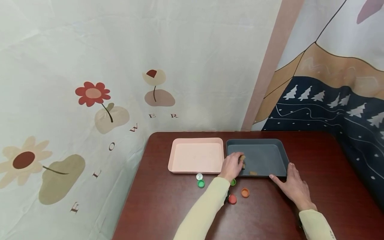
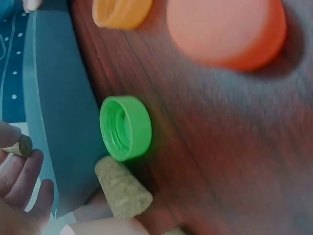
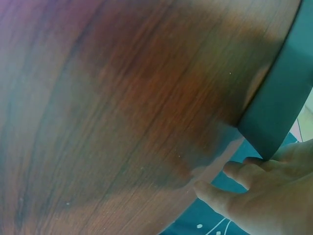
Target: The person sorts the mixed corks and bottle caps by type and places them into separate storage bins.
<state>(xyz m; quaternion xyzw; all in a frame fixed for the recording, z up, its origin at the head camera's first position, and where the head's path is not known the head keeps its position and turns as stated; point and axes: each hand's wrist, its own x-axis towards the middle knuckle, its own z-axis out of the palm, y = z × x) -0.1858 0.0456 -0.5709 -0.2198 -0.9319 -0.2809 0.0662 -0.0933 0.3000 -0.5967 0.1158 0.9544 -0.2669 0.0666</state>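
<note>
Tan cork (image 2: 23, 146), slate-grey tray (image 1: 267, 156), pink tray (image 1: 196, 156)

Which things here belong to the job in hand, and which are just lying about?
Apparently in the job:
cork pinched in the left hand
dark tray, with the right hand at its corner

Apparently lying about:
pink tray
red cap, orange cap, light-green cap, darker green cap, whitish cap
loose cork beside the light-green cap

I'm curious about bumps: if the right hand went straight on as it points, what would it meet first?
Probably the dark grey tray, whose corner is by the right hand; exact depth is unclear.
</note>
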